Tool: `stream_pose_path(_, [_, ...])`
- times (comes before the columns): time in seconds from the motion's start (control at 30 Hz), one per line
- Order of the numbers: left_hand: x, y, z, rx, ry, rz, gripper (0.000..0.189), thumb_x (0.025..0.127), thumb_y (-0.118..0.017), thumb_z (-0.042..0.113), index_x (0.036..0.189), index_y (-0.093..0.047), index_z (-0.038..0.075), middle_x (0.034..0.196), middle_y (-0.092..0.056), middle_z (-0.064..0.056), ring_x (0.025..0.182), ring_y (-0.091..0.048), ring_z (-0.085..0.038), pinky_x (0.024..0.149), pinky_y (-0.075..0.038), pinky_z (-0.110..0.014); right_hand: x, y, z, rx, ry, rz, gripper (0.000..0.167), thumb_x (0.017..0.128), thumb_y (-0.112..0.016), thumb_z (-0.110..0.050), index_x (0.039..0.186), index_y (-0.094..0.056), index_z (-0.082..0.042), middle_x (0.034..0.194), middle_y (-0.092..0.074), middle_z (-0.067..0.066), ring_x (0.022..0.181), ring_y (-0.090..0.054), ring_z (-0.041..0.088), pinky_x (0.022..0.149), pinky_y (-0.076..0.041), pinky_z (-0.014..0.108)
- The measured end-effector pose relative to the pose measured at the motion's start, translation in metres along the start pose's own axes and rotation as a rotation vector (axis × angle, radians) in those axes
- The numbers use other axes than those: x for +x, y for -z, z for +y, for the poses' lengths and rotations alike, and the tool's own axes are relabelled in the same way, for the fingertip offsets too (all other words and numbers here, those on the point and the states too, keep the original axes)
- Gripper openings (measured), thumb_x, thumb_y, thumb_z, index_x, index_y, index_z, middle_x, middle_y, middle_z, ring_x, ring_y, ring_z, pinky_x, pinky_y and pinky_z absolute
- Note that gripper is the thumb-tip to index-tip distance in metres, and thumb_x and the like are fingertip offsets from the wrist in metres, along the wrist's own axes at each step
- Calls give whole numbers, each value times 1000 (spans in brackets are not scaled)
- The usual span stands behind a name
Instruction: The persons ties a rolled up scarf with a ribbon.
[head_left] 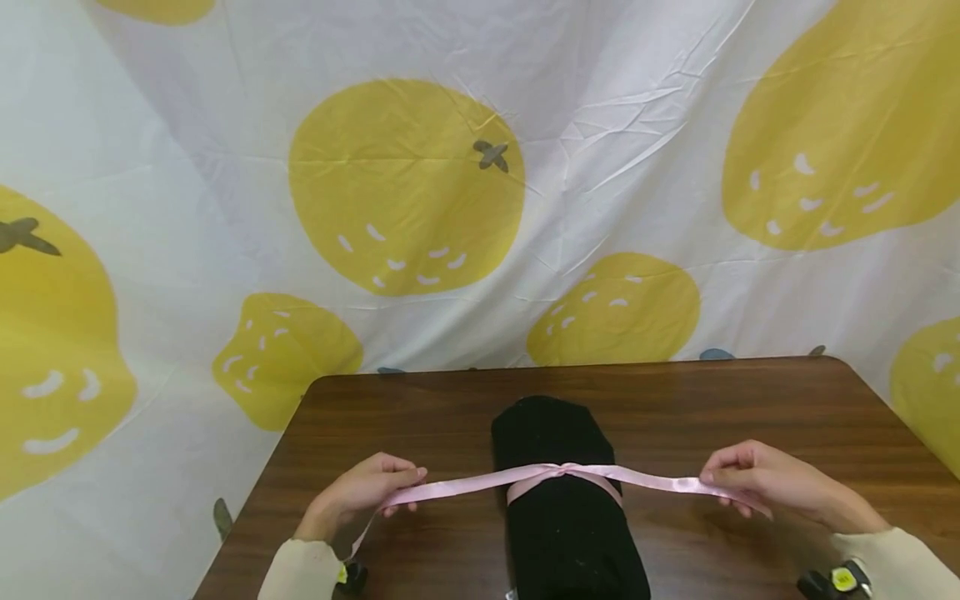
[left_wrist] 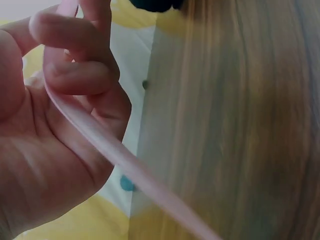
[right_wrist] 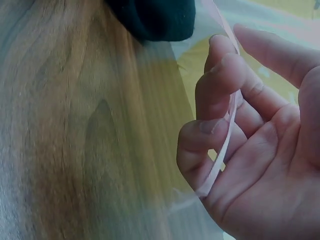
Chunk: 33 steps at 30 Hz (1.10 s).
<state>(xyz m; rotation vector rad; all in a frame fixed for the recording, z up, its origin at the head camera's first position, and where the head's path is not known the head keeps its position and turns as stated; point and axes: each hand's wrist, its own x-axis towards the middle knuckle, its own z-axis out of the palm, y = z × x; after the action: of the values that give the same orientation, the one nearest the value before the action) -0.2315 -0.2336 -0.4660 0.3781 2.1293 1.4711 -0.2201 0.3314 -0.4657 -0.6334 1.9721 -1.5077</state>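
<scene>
A black rolled cloth bundle lies lengthwise on the table. Around its middle runs a pink satin ribbon, crossed in a small knot on top. My left hand pinches the ribbon's left end, and a loose tail hangs below it. The right end is pinched in my right hand, with a short tail past the fingers. Both ends stretch out nearly level to either side of the bundle. In the left wrist view the ribbon passes across the palm; in the right wrist view its strip runs behind curled fingers.
The dark brown wooden table has rounded far corners. Behind it hangs a white curtain printed with yellow fruit. A small black device with a yellow label is strapped at the right wrist, and a similar one at the left.
</scene>
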Motion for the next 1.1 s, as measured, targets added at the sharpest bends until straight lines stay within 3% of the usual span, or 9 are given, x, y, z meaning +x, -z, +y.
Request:
stream_pose_path(0.27, [-6,11,-14,-80,45,-20,43,104,-50,32,96,-68,-6,74,-69,-4,50,-51,-5,49,-43,-21,-3,7,8,33,9,-15,27,105,-41,-9,107,-62,8,76,-65,8,57,-57,16,42,-34,35])
stream_pose_path(0.57, [-7,17,-28,-102,106,21,45,105,-47,35,99,-70,-4,79,-73,-7,53,-57,-6,50,-43,-19,-6,10,12,62,-32,-24,31,107,-40,-14,110,-62,9,80,-67,1,65,-60,6,58,-51,23])
stream_pose_path(0.9, [-10,22,-35,-89,98,42,45,106,-44,29,99,-68,-7,80,-73,-9,55,-59,-8,51,-46,-20,-7,17,22,95,-65,-15,33,107,-38,-14,112,-65,3,82,-67,1,68,-62,8,61,-51,22])
stream_pose_path(1.1, [-14,25,-35,-73,137,90,46,105,-48,34,98,-69,-7,80,-73,-10,56,-60,-9,54,-50,-23,-7,19,27,113,-99,4,33,107,-38,-15,114,-65,3,82,-67,2,69,-64,10,62,-51,24])
